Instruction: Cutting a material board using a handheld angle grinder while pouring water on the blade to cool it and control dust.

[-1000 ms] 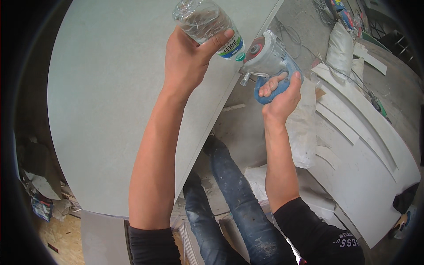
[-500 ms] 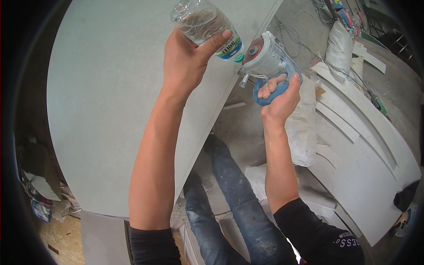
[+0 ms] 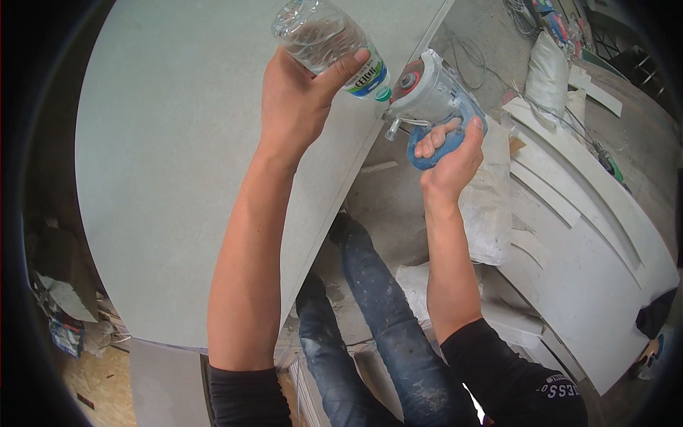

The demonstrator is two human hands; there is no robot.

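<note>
My left hand [image 3: 293,107] is wrapped round a clear plastic water bottle [image 3: 320,32] with a blue-green label. The bottle is tilted, its green cap end down and to the right, close against the saw; I cannot tell whether the two touch. Closed on the blue loop handle of a dusty handheld circular saw [image 3: 437,96], my right hand [image 3: 459,160] holds it up beside the panel's edge. A red round part and a grey metal base plate show on the saw's upper left side. Its blade is mostly hidden.
A large pale grey panel [image 3: 171,178] fills the left, its slanted edge running below both hands. To the right lie a white board [image 3: 569,285] with cut strips, white sacks [image 3: 546,71] and a cable [image 3: 469,50]. My legs [image 3: 388,306] are below the panel's edge.
The bottle and my left hand have shifted very slightly left. My right hand and the saw stay practically where they were.
</note>
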